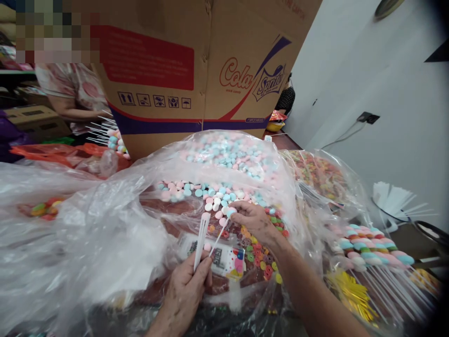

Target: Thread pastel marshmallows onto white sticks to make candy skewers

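My left hand (189, 283) is closed around several white sticks (201, 241), one of which slants away from the others. At the top of that slanted stick, my right hand (253, 220) pinches a pale blue and white marshmallow (231, 212). Whether the stick has gone into it I cannot tell. Just beyond my fingers lie loose pink, blue and white marshmallows (198, 192), many more of them under clear plastic (224, 150). Colourful gummy rings (259, 255) are scattered below my right hand. A printed clear packet (228, 258) lies beneath the sticks.
A big cardboard box (157, 70) stands behind the marshmallows. Crumpled plastic sheeting (122, 248) covers the left side. Finished marshmallow skewers (375, 245) and gold ties (352, 295) lie at right, near a container of white sticks (396, 201). Another person (72, 93) works at far left.
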Tool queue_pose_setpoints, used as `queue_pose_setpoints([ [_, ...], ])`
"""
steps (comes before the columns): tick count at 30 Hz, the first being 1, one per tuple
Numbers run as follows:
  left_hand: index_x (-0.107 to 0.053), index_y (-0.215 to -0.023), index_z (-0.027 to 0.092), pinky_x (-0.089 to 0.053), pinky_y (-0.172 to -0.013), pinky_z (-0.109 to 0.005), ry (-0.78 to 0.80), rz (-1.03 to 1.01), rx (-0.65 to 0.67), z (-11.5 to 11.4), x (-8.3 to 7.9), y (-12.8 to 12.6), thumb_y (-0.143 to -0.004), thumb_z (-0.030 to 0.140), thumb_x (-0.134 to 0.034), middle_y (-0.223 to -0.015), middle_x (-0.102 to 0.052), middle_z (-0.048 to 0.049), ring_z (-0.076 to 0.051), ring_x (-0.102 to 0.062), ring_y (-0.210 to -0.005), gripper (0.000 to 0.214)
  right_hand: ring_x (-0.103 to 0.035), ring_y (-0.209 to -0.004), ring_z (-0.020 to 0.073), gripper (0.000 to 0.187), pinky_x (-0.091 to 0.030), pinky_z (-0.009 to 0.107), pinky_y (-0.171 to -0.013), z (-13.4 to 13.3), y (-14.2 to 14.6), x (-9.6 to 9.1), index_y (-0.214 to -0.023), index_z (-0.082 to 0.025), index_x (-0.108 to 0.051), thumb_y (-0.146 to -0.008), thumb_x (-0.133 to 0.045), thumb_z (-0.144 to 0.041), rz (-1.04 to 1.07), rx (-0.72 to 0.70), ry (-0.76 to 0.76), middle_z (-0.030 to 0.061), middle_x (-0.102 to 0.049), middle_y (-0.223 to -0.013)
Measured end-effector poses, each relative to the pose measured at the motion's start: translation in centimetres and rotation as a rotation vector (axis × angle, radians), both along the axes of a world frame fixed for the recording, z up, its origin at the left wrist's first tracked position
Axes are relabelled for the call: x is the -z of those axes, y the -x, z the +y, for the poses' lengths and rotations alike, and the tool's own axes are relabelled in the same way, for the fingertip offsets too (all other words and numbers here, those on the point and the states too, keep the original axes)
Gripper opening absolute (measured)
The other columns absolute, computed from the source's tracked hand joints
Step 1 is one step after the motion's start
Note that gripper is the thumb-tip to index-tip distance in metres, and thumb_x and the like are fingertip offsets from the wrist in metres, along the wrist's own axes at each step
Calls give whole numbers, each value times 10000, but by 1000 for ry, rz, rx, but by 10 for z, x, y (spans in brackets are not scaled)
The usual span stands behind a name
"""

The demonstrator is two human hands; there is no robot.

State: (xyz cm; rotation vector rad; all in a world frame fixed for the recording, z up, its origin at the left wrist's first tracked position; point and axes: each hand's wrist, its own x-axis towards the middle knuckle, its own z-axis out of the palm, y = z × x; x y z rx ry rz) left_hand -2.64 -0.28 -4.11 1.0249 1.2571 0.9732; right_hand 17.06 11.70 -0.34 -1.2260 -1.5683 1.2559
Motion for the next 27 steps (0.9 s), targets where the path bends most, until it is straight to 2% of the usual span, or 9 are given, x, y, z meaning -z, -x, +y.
queue_pose_setpoints([
  [3, -622, -773, 174, -178, -347, -198, -9, 14, -19, 0, -4, -2, -818, 625, -552, -495, -500, 58, -70, -289, -351, 458, -591, -622, 124, 271, -473, 244, -566, -4, -1, 1, -939, -188, -682, -726, -723, -350, 162, 31, 81, -13, -684, -755],
  [9, -669, -772, 189, -242, -388, -205, -46, 105, -83, -1, -16, -6, -812, 534, -584, -472, -521, 55, -102, -360, -383, 358, -628, -647, 129, 254, -493, 242, -584, -16, 2, -7, -886, -195, -691, -693, -785, -330, 279, 44, 100, -7, -712, -764],
  [14, -651, -727, 204, -373, -500, -224, -104, 173, -12, 1, -16, -6, -872, 447, -523, -486, -546, 38, -150, -504, -484, 310, -641, -658, 136, 294, -514, 254, -606, -26, 6, -7, -871, -188, -675, -671, -827, -339, 405, 63, 147, 2, -711, -764],
  [18, -679, -750, 200, -342, -502, -229, -146, 294, -1, 2, -15, -4, -878, 395, -517, -494, -565, 29, -151, -505, -490, 284, -636, -650, 131, 298, -519, 255, -605, -31, 9, -6, -862, -189, -664, -666, -838, -331, 447, 95, 158, 2, -711, -776],
  [27, -685, -743, 208, -326, -483, -233, -141, 283, -1, 1, -17, -4, -871, 382, -512, -460, -560, 37, -149, -493, -443, 277, -610, -626, 118, 291, -499, 242, -594, -32, 13, -8, -806, -195, -646, -650, -843, -343, 511, 139, 178, -12, -694, -749],
])
